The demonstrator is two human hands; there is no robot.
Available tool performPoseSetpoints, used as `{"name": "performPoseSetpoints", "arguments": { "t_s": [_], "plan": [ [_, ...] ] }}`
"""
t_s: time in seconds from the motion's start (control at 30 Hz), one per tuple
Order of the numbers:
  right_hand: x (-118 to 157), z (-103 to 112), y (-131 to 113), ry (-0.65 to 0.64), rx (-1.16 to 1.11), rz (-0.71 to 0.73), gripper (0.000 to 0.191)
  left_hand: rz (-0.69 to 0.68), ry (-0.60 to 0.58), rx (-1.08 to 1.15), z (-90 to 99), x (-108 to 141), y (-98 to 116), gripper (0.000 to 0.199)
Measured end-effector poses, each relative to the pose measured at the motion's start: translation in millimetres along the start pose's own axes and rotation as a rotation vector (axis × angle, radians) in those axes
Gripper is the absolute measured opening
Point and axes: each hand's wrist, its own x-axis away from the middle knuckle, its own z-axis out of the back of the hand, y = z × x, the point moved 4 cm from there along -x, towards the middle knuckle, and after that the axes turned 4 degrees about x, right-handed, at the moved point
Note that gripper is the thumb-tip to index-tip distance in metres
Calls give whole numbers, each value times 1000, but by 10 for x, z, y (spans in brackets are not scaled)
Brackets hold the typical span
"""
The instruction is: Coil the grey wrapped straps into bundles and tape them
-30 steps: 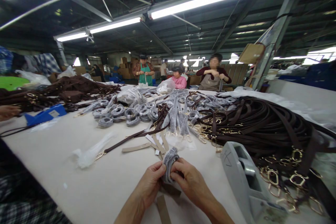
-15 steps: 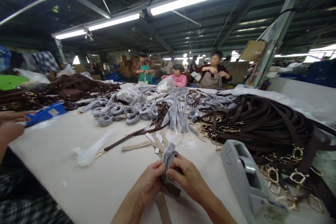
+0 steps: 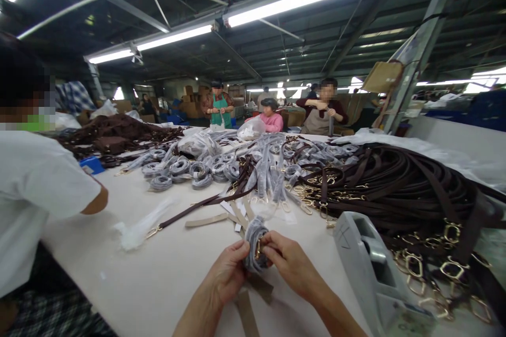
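Between my hands, above the near part of the table, is a rolled strap (image 3: 253,228) in a clear plastic sleeve, with a gold clasp (image 3: 259,248) showing at its middle. My left hand (image 3: 230,268) grips the roll from the left, thumb on its face. From the right, my right hand (image 3: 288,260) pinches it beside the clasp. Beneath my hands lie beige strips (image 3: 247,310). Past the roll are more beige strips (image 3: 205,220) and a brown strap (image 3: 184,216) with a gold clip.
A grey tape dispenser (image 3: 366,268) stands right of my hands, before a large heap of dark brown straps (image 3: 411,184). Several wrapped rolls (image 3: 200,172) lie ahead. A person in a white shirt (image 3: 35,195) leans in at the left; other people work across the table.
The roll has turned so its gold clasp now shows, and my right fingers have shifted slightly right. A person in white has leaned into view at the left.
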Motion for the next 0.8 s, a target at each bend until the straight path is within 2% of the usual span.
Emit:
{"name": "performPoseSetpoints", "arguments": {
  "t_s": [0.2,0.4,0.47,0.6,0.7,0.8],
  "plan": [
    [5,46,61,-18,41,-33,18,-7,-26,-86,-90,51,30,40],
    [42,121,13,-8,-6,-46,13,22,3,-79,-41,39,23,40],
    [53,107,-19,2,-15,-44,10,-3,18,-70,-27,23,14,39],
    [43,4,-27,51,86,-66,23,-33,34,-73,-46,12,-11,38],
    [24,-53,8,81,135,-90,25,-51,36,-79,-87,35,-6,39],
    [22,-14,32,63,191,-91,24,-64,39,-115,-121,70,16,42]
  ]
}}
